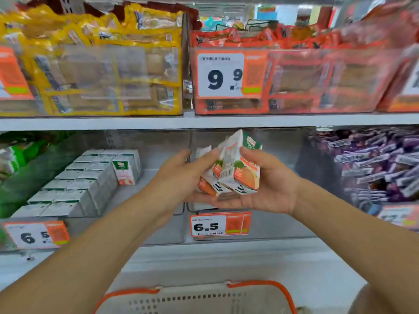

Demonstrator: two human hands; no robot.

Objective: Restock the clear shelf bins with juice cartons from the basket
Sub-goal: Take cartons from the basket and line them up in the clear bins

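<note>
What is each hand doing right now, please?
Left hand: holding the cluster of orange juice cartons from the left side.
Right hand: cupped under and around the same cartons, thumb on top.

The cartons [238, 168] look like coated paperboard with a slight sheen. The bins [272, 223] are clear, glossy plastic. The basket [195, 300] is matt perforated plastic, beige with an orange rim. The snack packs [113, 71] above are shiny film. The shelf [158, 122] edge looks smooth and painted.
</note>
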